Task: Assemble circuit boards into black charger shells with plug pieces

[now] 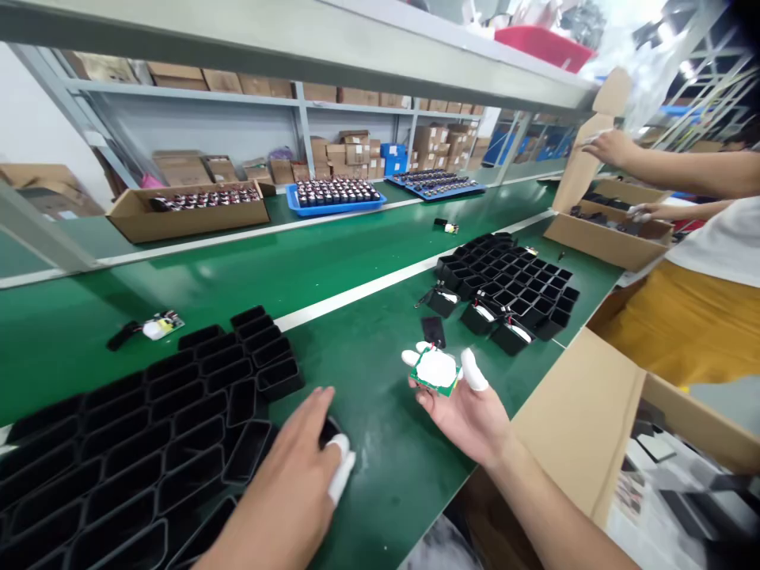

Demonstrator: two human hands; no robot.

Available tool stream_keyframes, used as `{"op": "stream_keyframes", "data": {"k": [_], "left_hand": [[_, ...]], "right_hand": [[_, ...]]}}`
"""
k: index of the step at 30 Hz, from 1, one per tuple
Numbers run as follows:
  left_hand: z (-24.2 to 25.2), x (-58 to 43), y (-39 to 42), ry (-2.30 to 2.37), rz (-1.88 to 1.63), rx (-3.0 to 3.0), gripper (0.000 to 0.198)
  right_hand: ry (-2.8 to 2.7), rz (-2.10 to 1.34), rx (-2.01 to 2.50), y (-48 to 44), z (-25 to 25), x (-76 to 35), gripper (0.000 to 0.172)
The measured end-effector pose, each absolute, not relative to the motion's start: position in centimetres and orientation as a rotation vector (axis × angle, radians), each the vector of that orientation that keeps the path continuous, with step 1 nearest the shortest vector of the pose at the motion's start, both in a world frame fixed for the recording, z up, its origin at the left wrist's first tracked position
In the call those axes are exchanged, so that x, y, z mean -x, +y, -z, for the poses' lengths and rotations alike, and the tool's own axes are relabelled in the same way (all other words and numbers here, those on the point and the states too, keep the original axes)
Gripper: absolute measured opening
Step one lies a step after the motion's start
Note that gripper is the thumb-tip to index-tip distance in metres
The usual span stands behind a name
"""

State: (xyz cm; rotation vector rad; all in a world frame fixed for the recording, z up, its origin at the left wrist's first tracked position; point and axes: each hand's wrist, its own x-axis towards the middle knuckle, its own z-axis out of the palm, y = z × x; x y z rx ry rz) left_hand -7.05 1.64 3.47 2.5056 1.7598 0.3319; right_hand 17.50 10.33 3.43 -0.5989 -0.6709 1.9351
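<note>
My right hand [469, 416], white covers on several fingertips, holds a green circuit board [436, 370] topped by a thick white layer. Just beyond the board lies a small black plate [433, 332], with thin wires between the two. My left hand [297, 475] is low over the bench, its thumb and fingers around a black plastic case [329, 431] that is mostly hidden. Rows of open black cases [172, 427] stand to its left. Near the right hand, a few cases [511, 336] hold boards with wires sticking out.
A second block of black cases [511, 273] stands farther along the green bench [368, 419]. Loose boards [161, 324] lie on the belt. Blue trays [338, 207] and a carton [190, 218] hold parts behind. A cardboard box [575, 412] sits at right; beyond, a co-worker's hands [614, 148] reach in.
</note>
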Motion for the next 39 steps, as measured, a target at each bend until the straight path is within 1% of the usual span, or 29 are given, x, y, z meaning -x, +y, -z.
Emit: {"op": "stream_keyframes", "data": {"k": [3, 7, 8, 11, 12, 13, 15, 18, 20, 22, 23, 25, 27, 29, 30, 33, 35, 37, 39], "left_hand": [[-1.3, 4.2, 1.7, 1.700, -0.524, -2.351, 0.025], [-0.8, 2.9, 2.2, 1.586, -0.555, -1.988, 0.023], [-1.0, 3.0, 2.4, 1.552, -0.574, -1.918, 0.029], [-1.6, 3.4, 3.1, 1.527, -0.641, -1.735, 0.066], [-1.7, 3.5, 3.2, 1.546, -0.650, -1.664, 0.075], [-1.8, 3.5, 3.4, 1.567, -0.656, -1.597, 0.079], [-2.0, 3.5, 3.6, 1.602, -0.680, -1.507, 0.078], [-2.5, 3.6, 3.7, 1.584, -0.779, -1.530, 0.070], [-3.0, 3.7, 3.7, 1.548, -0.880, -1.484, 0.063], [-3.4, 3.6, 3.5, 1.484, -0.891, -1.350, 0.054], [-3.6, 3.5, 3.4, 1.434, -0.871, -1.246, 0.052], [-3.6, 3.2, 3.0, 1.250, -0.850, -1.044, 0.049], [-3.3, 2.9, 2.6, 1.038, -0.921, -0.844, 0.047], [-2.7, 2.7, 2.4, 0.901, -1.001, -0.712, 0.050], [-2.3, 2.8, 2.3, 0.878, -1.038, -0.678, 0.057], [-1.3, 3.3, 2.3, 0.837, -1.090, -0.646, 0.077], [-1.4, 3.7, 2.3, 0.790, -1.062, -0.673, 0.079], [-2.2, 3.9, 2.3, 0.815, -1.013, -0.789, 0.077], [-3.4, 3.8, 2.3, 0.940, -1.008, -0.951, 0.074]], "right_hand": [[-0.651, -1.940, 0.587, 9.9, -3.5, -17.9, 0.042], [-0.642, -1.881, 0.670, 9.4, -3.7, -18.3, 0.036], [-0.631, -1.867, 0.690, 9.3, -3.8, -18.4, 0.033], [-0.590, -1.851, 0.703, 8.9, -4.0, -18.4, 0.028], [-0.590, -1.853, 0.705, 8.7, -4.1, -18.5, 0.029], [-0.603, -1.854, 0.714, 8.5, -4.1, -18.5, 0.031], [-0.663, -1.844, 0.744, 8.1, -4.2, -18.7, 0.033], [-0.820, -1.826, 0.757, 7.5, -4.5, -18.7, 0.035], [-0.913, -1.805, 0.729, 7.2, -4.8, -18.3, 0.045], [-0.945, -1.771, 0.720, 7.0, -4.9, -17.6, 0.052], [-0.937, -1.750, 0.727, 6.9, -4.8, -17.2, 0.052], [-0.902, -1.745, 0.769, 6.8, -4.6, -16.4, 0.046], [-0.847, -1.763, 0.807, 6.9, -4.2, -15.8, 0.042], [-0.798, -1.811, 0.822, 7.0, -4.0, -15.6, 0.044], [-0.774, -1.826, 0.810, 7.1, -4.0, -15.5, 0.044], [-0.734, -1.841, 0.757, 7.3, -4.3, -15.8, 0.035], [-0.726, -1.807, 0.742, 7.3, -4.6, -16.1, 0.030], [-0.765, -1.742, 0.741, 7.0, -5.1, -16.4, 0.034], [-0.861, -1.639, 0.721, 6.5, -5.5, -16.6, 0.047]]}}
